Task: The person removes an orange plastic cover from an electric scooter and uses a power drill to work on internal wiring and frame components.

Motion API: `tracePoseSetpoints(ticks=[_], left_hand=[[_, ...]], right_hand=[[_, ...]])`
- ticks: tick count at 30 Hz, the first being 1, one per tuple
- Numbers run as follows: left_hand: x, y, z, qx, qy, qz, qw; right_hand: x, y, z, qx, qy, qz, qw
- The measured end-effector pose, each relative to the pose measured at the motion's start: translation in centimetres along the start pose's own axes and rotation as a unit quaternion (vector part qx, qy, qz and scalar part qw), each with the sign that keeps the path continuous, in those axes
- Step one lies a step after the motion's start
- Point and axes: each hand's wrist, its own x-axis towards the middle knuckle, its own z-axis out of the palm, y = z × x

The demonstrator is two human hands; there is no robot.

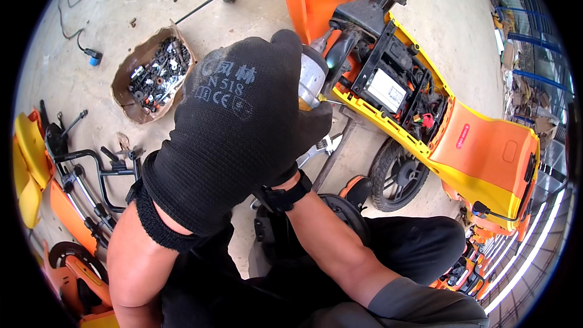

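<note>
Concrete floor [91, 94] throughout. Black-gloved left hand [234, 106] has its fingers closed around a silver power tool [311, 78] beside the orange-and-yellow scooter [486, 146]; right hand [290, 176] mostly hidden, finger state not determinable.

The left glove [225, 103] is black with pale grey printing — the tool [311, 76] shows silver, the scooter body [486, 149] yellow and orange, its wheel [401, 176] black, the box [126, 76] brown.
</note>
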Motion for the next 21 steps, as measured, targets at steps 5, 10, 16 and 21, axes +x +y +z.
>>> tracePoseSetpoints(ticks=[5,10,16,21], left_hand=[[0.21,-0.48,0.44,-0.002,-0.004,0.008,1.0],[-0.03,-0.65,0.32,-0.023,-0.019,-0.02,0.999],[0.13,-0.41,0.3,-0.011,-0.021,-0.023,0.999],[-0.04,-0.38,0.64,-0.017,0.008,0.01,1.0]], right_hand=[[-0.12,-0.36,-0.39,-0.012,0.003,-0.006,1.0],[-0.14,-0.45,-0.19,-0.025,0.004,0.002,1.0],[-0.08,-0.6,-0.24,-0.03,0.004,-0.002,1.0],[0.01,-0.69,-0.22,-0.027,0.004,-0.001,1.0]])
